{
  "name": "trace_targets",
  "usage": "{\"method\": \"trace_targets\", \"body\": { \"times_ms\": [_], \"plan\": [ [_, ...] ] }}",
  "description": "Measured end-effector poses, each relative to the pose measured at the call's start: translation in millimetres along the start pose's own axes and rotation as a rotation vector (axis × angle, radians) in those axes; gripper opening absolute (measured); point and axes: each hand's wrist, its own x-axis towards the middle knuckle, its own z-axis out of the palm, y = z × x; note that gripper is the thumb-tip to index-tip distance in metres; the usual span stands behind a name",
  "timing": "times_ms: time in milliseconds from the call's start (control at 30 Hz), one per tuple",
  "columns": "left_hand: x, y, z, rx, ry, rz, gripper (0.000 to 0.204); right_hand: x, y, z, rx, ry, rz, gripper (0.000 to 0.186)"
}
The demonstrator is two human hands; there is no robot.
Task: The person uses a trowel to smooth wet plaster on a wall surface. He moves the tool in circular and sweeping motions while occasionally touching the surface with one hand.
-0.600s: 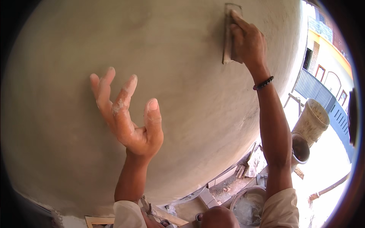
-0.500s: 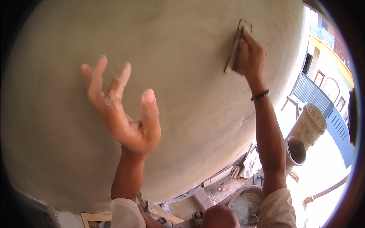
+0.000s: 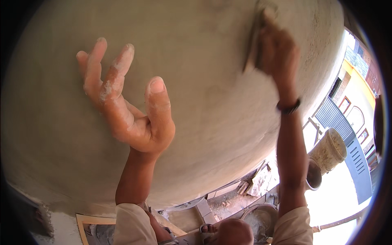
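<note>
A smooth grey-brown plastered wall point(image 3: 196, 122) fills most of the view. High on the right, my right hand point(image 3: 279, 53), with a dark band at the wrist, grips a plastering trowel point(image 3: 252, 43). The trowel lies against the wall, its long edge running nearly up and down; motion blurs both hand and tool. My left hand point(image 3: 126, 102) is raised in front of the wall at left of centre. Its fingers are spread and curved, with pale plaster dried on them, and it holds nothing. Whether its far fingers touch the wall I cannot tell.
Below on the right stand a plaster-smeared bucket point(image 3: 330, 151) and a smaller bucket point(image 3: 313, 174). A round tub point(image 3: 259, 220) of grey mix sits near my right sleeve. Rubble point(image 3: 232, 204) lies along the wall's foot, and a wooden frame point(image 3: 81, 228) is at lower left. A blue-grey gate point(image 3: 335, 118) stands beyond.
My right hand has moved the trowel slightly up along the wall. My left hand has risen a little, still spread. The view has shifted somewhat.
</note>
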Motion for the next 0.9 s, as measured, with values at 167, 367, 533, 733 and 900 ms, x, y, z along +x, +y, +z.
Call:
{"method": "trace_targets", "body": {
  "times_ms": [167,367,533,733,900],
  "plan": [
    [3,1,0,0.004,0.004,-0.028,0.036,-189,-106,-32,0.120,-0.434,0.123,0.053],
    [6,2,-12,0.019,0.006,-0.086,0.036,-40,-110,-10,0.074,-0.231,-0.095,0.048],
    [13,-2,-16,0.011,0.022,-0.125,0.037,65,-6,-10,0.111,-0.001,0.184,0.036],
    [13,-11,-32,-0.027,0.076,-0.166,0.037,-66,-71,-10,0.026,-0.241,0.090,0.042],
    [11,-5,-36,0.011,0.058,-0.189,0.039,38,-67,-12,0.085,-0.159,0.140,0.035]
  ]
}}
